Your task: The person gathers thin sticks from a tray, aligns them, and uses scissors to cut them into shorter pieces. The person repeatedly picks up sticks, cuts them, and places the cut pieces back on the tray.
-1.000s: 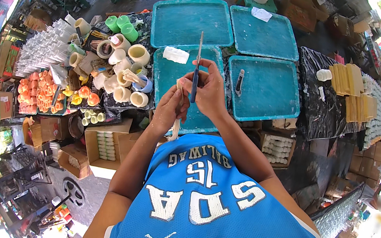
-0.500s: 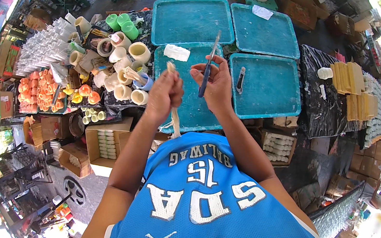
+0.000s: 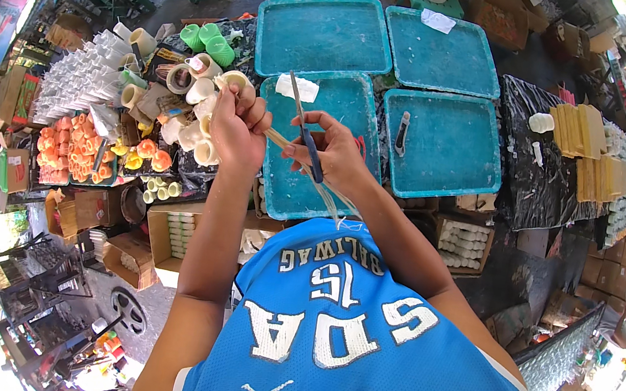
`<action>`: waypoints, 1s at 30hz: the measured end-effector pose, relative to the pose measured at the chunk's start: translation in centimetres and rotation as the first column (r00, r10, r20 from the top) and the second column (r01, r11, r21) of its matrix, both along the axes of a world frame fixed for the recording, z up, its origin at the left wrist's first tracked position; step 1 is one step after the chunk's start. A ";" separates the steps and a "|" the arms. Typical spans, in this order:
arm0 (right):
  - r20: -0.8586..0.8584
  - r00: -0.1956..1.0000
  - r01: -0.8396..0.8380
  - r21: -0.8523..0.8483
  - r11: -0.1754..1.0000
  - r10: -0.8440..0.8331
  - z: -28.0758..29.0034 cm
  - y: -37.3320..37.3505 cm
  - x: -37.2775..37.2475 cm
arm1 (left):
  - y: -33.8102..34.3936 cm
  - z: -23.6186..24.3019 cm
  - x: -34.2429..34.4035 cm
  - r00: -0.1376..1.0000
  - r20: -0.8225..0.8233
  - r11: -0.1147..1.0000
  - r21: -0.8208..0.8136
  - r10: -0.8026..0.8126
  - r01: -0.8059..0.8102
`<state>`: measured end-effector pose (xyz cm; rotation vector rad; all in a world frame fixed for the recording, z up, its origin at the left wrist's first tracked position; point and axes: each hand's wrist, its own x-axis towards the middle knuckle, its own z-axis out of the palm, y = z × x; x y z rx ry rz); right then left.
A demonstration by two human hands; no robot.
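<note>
- The left hand [image 3: 241,128] has moved outward and up over the last half second. It is closed on the upper end of the bundle of thin, pale cream, string-like strands [image 3: 276,137], its fingers curled tightly around them.
- The bundle hung down below the left hand a moment ago; now it slants from the left fingers down to the right hand [image 3: 337,153], and its loose ends spread past that hand toward the blue mesh jersey [image 3: 361,306].
- The right hand grips the long, silver-bladed scissors with dark-blue handles [image 3: 312,157] (scissors by the look of them, though the blades lie in one line). The strands seem to pass through or under its fingers too; how firmly it holds them, I cannot tell.
- For the work in hand, this means strands and tool have come together: apart half a second ago, they now cross at the right hand. Whether any strand is being cut does not show.
- Both hands are above the near-left teal plastic tray [image 3: 281,191] and its left edge. The crumpled white sheet [image 3: 306,90] lies on it, partly behind the blade.
- The dark, slim box cutter [image 3: 402,132] has stayed in the neighbouring teal tray [image 3: 447,150], untouched.
</note>
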<state>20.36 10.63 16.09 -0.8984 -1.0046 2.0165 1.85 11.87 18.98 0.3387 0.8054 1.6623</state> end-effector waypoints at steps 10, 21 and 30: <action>0.149 0.984 -0.117 0.156 0.981 0.094 0.4 1.3 2.3 | -2.7 -2.1 1.1 0.190 -0.829 0.823 0.440 0.526 -0.359; 0.206 0.949 -0.268 0.129 0.955 0.238 -1.9 1.2 4.1 | -5.8 0.8 1.1 -0.338 -0.931 0.842 -0.289 -0.136 0.456; 0.352 0.823 -0.508 0.106 0.855 0.445 -1.2 2.0 5.5 | -6.6 -2.1 1.3 -0.155 -0.867 0.686 -0.473 -0.473 0.552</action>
